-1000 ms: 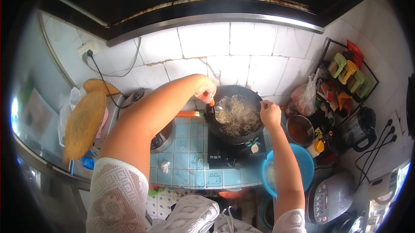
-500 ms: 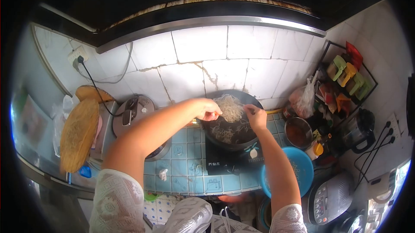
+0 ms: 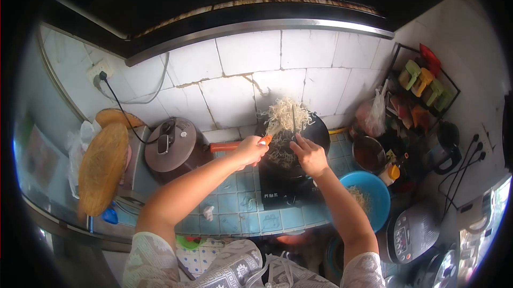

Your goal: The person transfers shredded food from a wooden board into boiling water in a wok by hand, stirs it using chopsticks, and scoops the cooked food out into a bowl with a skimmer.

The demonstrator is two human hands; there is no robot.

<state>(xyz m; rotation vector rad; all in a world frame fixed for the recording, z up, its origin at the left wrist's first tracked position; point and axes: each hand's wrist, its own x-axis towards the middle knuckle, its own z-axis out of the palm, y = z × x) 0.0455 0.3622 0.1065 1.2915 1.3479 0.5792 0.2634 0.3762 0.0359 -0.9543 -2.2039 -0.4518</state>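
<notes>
A dark wok [image 3: 321, 133] sits on a black induction cooker [image 3: 278, 196]. Above its far side hangs a heap of pale noodle-like strands [image 3: 288, 114], with more strands lower in the pan. My left hand [image 3: 251, 150], left of the wok, is closed on an orange-handled utensil [image 3: 266, 139] whose head is hidden under the heap. At the pan's near right side, my right hand [image 3: 310, 155] is closed around a thin dark stick [image 3: 293, 118] that reaches up against the strands. The wok's orange-red handle [image 3: 224, 146] points left behind my left hand.
Right of the cooker stands a blue basin [image 3: 380, 197] with pale strands inside. A steel pot [image 3: 368, 153], a bagged item [image 3: 378, 117] and a spice rack [image 3: 427, 82] crowd the right corner. On the left are a pressure cooker [image 3: 181, 152] and a wooden board [image 3: 101, 173].
The heap of strands has risen above the wok. My left hand has moved down and left, uncovering the wok handle, and my right hand is slightly lower. The view has shifted a little.
</notes>
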